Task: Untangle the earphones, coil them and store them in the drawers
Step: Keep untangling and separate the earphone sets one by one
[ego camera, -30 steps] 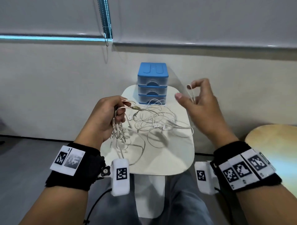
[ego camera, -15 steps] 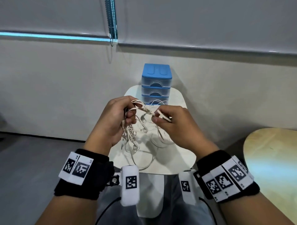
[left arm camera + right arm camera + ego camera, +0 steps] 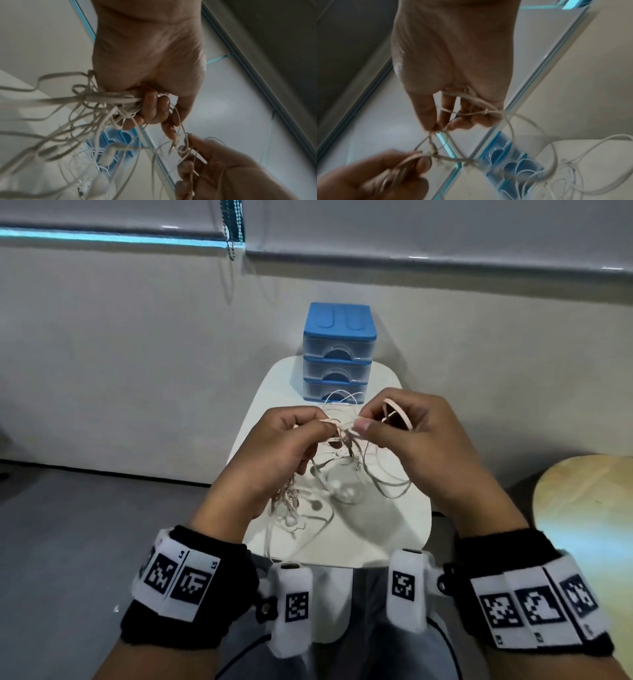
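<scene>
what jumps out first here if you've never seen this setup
The tangle of pale earphone cables held up over the small white table: the left hand grips a bunch, the right hand pinches a strand. Behind them, at the table's far edge, stands a blue three-drawer unit, drawers shut.

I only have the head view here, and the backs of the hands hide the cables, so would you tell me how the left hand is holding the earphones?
Observer: In the left wrist view, the left hand has its fingers curled round a thick bundle of the earphones, held against the palm.
Operator: Thank you. How about the right hand?
Observer: The right wrist view shows the right hand pinching a single strand between thumb and fingertip, just above a small knot.
Operator: Is anything else caught on that hand?
Observer: Yes, a loop of cable runs across its other fingers.
</scene>
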A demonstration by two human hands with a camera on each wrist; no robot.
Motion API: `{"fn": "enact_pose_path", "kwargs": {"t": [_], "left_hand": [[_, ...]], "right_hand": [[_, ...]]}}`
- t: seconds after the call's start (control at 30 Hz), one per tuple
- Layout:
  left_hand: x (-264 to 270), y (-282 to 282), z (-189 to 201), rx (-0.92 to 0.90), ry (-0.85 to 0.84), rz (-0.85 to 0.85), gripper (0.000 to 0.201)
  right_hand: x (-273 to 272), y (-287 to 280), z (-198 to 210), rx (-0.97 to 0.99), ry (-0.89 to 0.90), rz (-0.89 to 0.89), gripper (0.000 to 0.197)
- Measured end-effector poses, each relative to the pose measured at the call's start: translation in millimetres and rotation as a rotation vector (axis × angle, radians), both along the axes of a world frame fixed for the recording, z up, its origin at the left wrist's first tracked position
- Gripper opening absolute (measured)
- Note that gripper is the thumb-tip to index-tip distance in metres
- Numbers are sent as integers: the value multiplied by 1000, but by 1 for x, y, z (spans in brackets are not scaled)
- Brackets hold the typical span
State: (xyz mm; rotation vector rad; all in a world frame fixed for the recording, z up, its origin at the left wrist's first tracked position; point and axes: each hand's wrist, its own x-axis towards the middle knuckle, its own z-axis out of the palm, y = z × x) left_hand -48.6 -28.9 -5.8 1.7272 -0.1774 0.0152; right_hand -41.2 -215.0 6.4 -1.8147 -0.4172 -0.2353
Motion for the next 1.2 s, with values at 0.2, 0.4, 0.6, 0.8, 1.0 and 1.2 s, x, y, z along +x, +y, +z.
{"fn": "enact_pose_path", "kwargs": {"t": [0.2,0.4,0.6,0.8,1.0,1.2], "left_hand": [[-1,8,1,-149,3,127,25],[-4,3,-7,-243,41,107,27],[2,-3,-7,-304,70,40,21],[10,-11,-13,-343,91,-7,12],[8,-9,-16,-308,91,-61,18],[13,-9,-14,-307,122,-23,16]], "right_hand": [[7,-22,-4,603,1,-568,13],[-1,-58,-41,79,75,-564,16],[-14,-73,-52,-236,120,-637,29],[-9,-26,-35,-180,111,-200,23],[4,12,-36,-287,132,71,37],[1,5,-30,-233,108,79,20]]}}
